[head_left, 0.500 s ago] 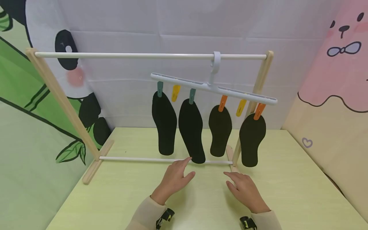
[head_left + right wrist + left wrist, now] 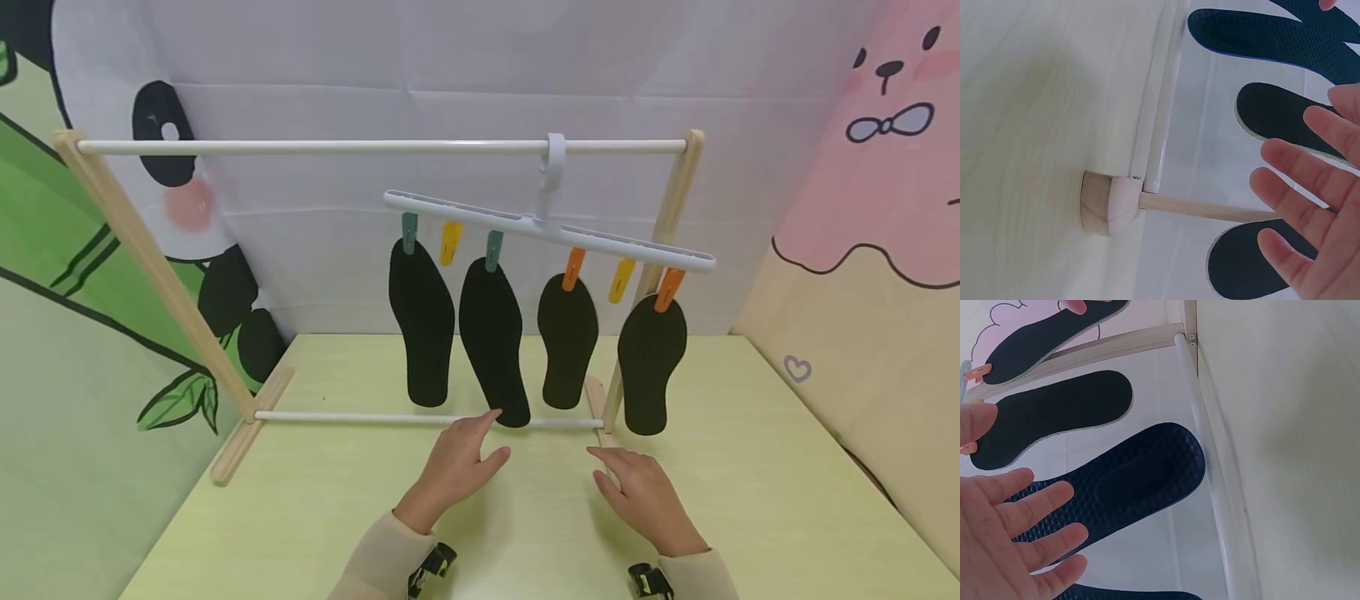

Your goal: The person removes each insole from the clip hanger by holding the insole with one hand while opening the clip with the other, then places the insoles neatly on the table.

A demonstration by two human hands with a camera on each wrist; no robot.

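Black shoe insoles (image 2: 491, 333) hang from a tilted white clip hanger (image 2: 517, 223). Two longer ones hang on the left from teal clips (image 2: 408, 233); two shorter ones on the right hang from orange clips (image 2: 573, 268). My left hand (image 2: 455, 467) is held out below the second insole, its fingers extended and apart in the left wrist view. Whether its fingertip touches that insole's lower end, I cannot tell. My right hand (image 2: 637, 492) hovers below the two shorter insoles (image 2: 1285, 119), fingers loosely spread and holding nothing.
The hanger hooks over the white top rod (image 2: 322, 147) of a rack with wooden side posts (image 2: 161, 275). A lower white rod (image 2: 360, 417) joins the feet. Two yellow clips (image 2: 450, 243) hold nothing. The rack stands on a pale table (image 2: 337, 500) before patterned cloth.
The rack, hanger and insoles appear slightly further left in the head view, as the view has shifted a little. Both hands keep nearly the same pose.
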